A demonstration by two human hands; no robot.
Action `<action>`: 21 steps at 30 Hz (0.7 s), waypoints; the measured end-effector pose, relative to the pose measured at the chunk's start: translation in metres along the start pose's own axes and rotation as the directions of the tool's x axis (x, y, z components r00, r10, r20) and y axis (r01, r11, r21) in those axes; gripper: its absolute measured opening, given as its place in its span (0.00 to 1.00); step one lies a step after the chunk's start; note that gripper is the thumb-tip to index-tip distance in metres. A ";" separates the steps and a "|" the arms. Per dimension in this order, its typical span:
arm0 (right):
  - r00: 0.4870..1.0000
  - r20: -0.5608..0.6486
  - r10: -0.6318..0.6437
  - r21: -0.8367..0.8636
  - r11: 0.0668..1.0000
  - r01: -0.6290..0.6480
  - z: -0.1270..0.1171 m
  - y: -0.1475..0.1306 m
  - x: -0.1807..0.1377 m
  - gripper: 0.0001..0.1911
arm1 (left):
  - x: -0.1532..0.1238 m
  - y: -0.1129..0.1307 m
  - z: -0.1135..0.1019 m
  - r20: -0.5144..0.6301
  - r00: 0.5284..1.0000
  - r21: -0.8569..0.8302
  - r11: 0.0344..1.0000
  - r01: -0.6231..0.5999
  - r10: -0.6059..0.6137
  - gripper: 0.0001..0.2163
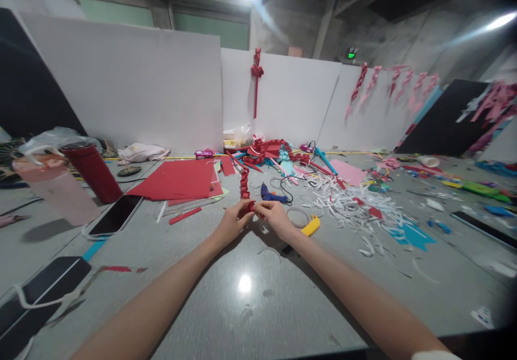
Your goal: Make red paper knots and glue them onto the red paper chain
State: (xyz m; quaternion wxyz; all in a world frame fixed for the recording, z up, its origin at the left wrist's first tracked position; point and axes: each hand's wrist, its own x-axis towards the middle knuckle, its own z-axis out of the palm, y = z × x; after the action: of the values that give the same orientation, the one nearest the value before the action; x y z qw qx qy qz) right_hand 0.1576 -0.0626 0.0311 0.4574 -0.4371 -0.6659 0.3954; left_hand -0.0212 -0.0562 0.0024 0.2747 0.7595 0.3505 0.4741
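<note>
My left hand [234, 221] and my right hand [274, 216] meet at the middle of the grey table [242, 306], fingers pinched on the near end of a folded red paper chain [244, 183]. The chain runs away from my hands toward the back of the table. A blue glue gun [271, 193] lies just behind my right hand, and a yellow utility knife [311, 225] lies right of my right wrist. A ring of clear tape [298, 217] sits between them.
Red paper sheets [177, 180] lie at back left beside a red bottle [92, 171], a pink jug [56, 188] and two phones [116, 214]. White paper scraps [347, 201] and coloured bits cover the right side. White boards [129, 85] with hanging paper decorations wall the back.
</note>
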 end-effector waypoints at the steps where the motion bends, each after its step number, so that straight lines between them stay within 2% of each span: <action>1: 1.000 0.007 -0.012 -0.036 0.999 0.012 -0.001 0.001 0.001 0.20 | 0.000 0.000 0.000 -0.001 1.000 0.001 1.000 0.001 -0.001 0.16; 4: 0.998 0.024 -0.054 -0.181 0.982 0.058 -0.010 0.004 0.007 0.21 | 0.000 -0.001 0.001 -0.018 1.000 -0.015 1.000 0.018 -0.019 0.15; 8: 0.990 -0.043 -0.133 -0.449 0.888 0.100 -0.044 0.012 0.020 0.16 | 0.002 -0.001 0.002 -0.090 0.991 -0.084 0.992 0.095 -0.103 0.17; 10: 0.986 -0.064 -0.151 -0.587 0.805 0.085 -0.064 0.019 0.026 0.21 | 0.004 -0.001 0.002 -0.117 0.983 -0.131 0.984 0.124 -0.140 0.22; 13: 0.993 -0.041 -0.107 -0.736 0.675 0.042 -0.084 0.033 0.032 0.29 | 0.005 -0.001 0.001 -0.137 0.976 -0.181 0.972 0.146 -0.172 0.25; 17: 0.999 0.018 -0.030 -0.831 0.556 0.032 -0.086 0.051 0.037 0.25 | 0.004 -0.001 0.002 -0.141 0.971 -0.211 0.964 0.161 -0.193 0.17; 21: 1.000 0.021 0.005 -0.862 0.507 0.015 -0.079 0.060 0.041 0.24 | 0.004 0.000 0.003 -0.120 0.974 -0.202 0.965 0.167 -0.194 0.14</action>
State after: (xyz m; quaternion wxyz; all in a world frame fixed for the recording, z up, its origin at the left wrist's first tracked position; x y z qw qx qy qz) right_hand 0.2377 0.0043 0.0077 0.1740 -0.6005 -0.7803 0.0158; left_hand -0.0175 -0.0535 0.0028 0.3631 0.6597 0.3897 0.5302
